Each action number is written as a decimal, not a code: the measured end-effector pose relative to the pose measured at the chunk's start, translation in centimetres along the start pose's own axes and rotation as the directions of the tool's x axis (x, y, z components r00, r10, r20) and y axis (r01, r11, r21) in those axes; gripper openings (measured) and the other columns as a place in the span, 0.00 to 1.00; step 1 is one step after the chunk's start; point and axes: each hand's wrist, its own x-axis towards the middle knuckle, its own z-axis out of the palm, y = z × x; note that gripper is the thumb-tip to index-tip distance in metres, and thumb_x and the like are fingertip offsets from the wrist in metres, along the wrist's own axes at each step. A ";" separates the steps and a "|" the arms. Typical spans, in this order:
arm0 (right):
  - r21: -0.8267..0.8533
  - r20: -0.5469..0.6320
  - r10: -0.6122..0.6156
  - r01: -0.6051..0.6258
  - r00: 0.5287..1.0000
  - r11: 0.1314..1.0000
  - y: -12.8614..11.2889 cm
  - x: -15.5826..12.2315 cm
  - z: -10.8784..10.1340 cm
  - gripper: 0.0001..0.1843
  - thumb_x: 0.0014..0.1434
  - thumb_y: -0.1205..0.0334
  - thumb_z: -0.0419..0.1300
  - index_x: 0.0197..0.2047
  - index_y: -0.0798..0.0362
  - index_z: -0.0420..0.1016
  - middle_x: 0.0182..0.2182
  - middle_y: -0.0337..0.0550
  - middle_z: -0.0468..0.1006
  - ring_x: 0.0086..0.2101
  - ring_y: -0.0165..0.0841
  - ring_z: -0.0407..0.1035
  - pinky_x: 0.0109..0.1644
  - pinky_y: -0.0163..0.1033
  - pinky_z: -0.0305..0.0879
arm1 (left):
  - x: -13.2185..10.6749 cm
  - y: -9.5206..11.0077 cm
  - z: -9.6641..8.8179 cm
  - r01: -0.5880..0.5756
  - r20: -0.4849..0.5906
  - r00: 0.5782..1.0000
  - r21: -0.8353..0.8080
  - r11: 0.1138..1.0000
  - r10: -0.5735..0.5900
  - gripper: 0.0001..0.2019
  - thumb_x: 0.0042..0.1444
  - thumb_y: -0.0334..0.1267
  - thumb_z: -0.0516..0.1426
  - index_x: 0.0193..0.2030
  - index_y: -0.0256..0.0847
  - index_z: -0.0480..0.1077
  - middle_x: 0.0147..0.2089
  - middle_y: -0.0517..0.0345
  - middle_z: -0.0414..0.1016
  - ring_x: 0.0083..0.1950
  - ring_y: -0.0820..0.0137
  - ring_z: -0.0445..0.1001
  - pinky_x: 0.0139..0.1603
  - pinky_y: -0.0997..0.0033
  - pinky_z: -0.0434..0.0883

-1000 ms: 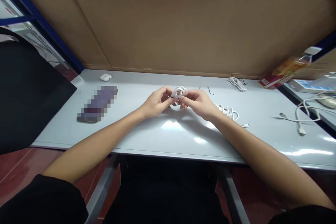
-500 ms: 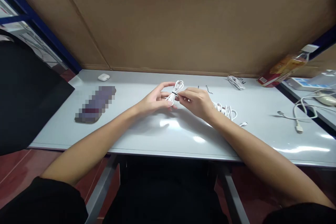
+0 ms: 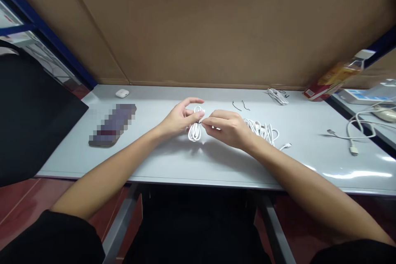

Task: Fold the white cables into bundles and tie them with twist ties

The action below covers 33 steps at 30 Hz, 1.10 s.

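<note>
A coiled white cable (image 3: 194, 133) is held above the desk, bound round its middle by a black twist tie (image 3: 198, 122). My left hand (image 3: 180, 120) grips the coil between thumb and fingers, the index finger stretched out past it. Fingers of my right hand (image 3: 227, 127) pinch together at the twist tie's end, on the coil's right side. Beyond my right hand lie two loose black twist ties (image 3: 236, 106) on the desk. Partly hidden behind my right wrist is a heap of white cables (image 3: 262, 130).
The desk (image 3: 173, 169) backs onto a brown panel. Another bundled cable (image 3: 277, 96) rests at the back, near a leaning drink bottle (image 3: 335, 78). Loose cables (image 3: 352, 138) trail at right. At left are a white earbud case (image 3: 122, 93), a blurred-out flat object (image 3: 113, 126) and a black chair back (image 3: 37, 119).
The coil has turned and come lower, its loops now hanging toward me below my left thumb. My right hand has shifted slightly left and down with it, still pinching at the tie.
</note>
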 end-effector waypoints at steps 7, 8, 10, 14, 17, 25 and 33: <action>-0.090 -0.036 0.072 -0.075 0.997 0.993 1.2 -0.1 0.0 0.15 0.70 0.68 0.55 0.34 0.50 0.78 0.27 0.42 0.76 0.28 0.32 0.66 0.33 0.38 0.63 | 0.5 -1.0 0.8 0.280 0.129 0.957 -0.165 0.946 -0.261 0.19 0.64 0.56 0.56 0.35 0.39 0.70 0.23 0.56 0.74 0.19 0.74 0.67 0.18 0.75 0.55; -0.094 -0.060 0.084 -0.090 0.995 0.992 1.5 -0.2 0.1 0.14 0.70 0.68 0.55 0.34 0.51 0.79 0.27 0.41 0.75 0.27 0.31 0.65 0.33 0.37 0.62 | 0.5 -1.1 0.9 0.299 0.173 0.947 -0.175 0.938 -0.270 0.20 0.65 0.55 0.52 0.33 0.39 0.69 0.23 0.54 0.74 0.19 0.73 0.67 0.18 0.74 0.56; -0.103 -0.077 0.104 -0.112 0.992 0.988 2.1 -0.3 0.1 0.14 0.70 0.68 0.55 0.33 0.52 0.79 0.26 0.40 0.74 0.27 0.31 0.64 0.33 0.36 0.62 | 0.4 -1.0 1.1 0.308 0.238 0.935 -0.171 0.936 -0.264 0.21 0.65 0.54 0.50 0.31 0.39 0.69 0.21 0.54 0.73 0.18 0.74 0.66 0.18 0.74 0.57; -0.148 0.023 0.093 -0.088 0.995 0.985 3.0 -0.6 0.1 0.16 0.70 0.69 0.53 0.33 0.52 0.78 0.26 0.41 0.73 0.28 0.31 0.64 0.33 0.37 0.60 | 0.2 -0.7 1.3 0.233 0.204 0.952 -0.006 0.972 -0.227 0.21 0.63 0.55 0.58 0.28 0.41 0.66 0.17 0.62 0.66 0.17 0.76 0.60 0.19 0.74 0.56; -0.209 0.147 0.050 -0.018 0.988 0.978 3.3 -0.7 0.0 0.17 0.70 0.71 0.52 0.32 0.52 0.76 0.25 0.39 0.70 0.27 0.32 0.60 0.32 0.38 0.57 | 0.1 -0.5 1.0 0.249 0.162 0.952 0.088 0.964 -0.260 0.25 0.63 0.57 0.58 0.23 0.42 0.62 0.16 0.63 0.63 0.16 0.76 0.56 0.19 0.73 0.53; -0.306 0.303 -0.058 0.155 0.951 0.939 3.3 -0.7 0.2 0.19 0.70 0.76 0.50 0.29 0.52 0.71 0.25 0.39 0.69 0.26 0.31 0.58 0.32 0.39 0.54 | -0.2 -0.3 0.7 0.174 0.068 0.975 0.370 0.913 -0.213 0.27 0.64 0.53 0.56 0.17 0.42 0.60 0.15 0.61 0.60 0.18 0.75 0.56 0.22 0.70 0.52; -0.339 0.426 -0.010 0.170 0.905 0.925 3.6 -0.8 1.0 0.17 0.68 0.76 0.54 0.29 0.54 0.75 0.25 0.42 0.74 0.26 0.32 0.60 0.33 0.40 0.54 | -0.4 -1.1 1.1 0.075 0.022 0.994 0.582 0.809 -0.108 0.24 0.65 0.51 0.54 0.20 0.41 0.66 0.20 0.59 0.67 0.22 0.72 0.60 0.25 0.69 0.52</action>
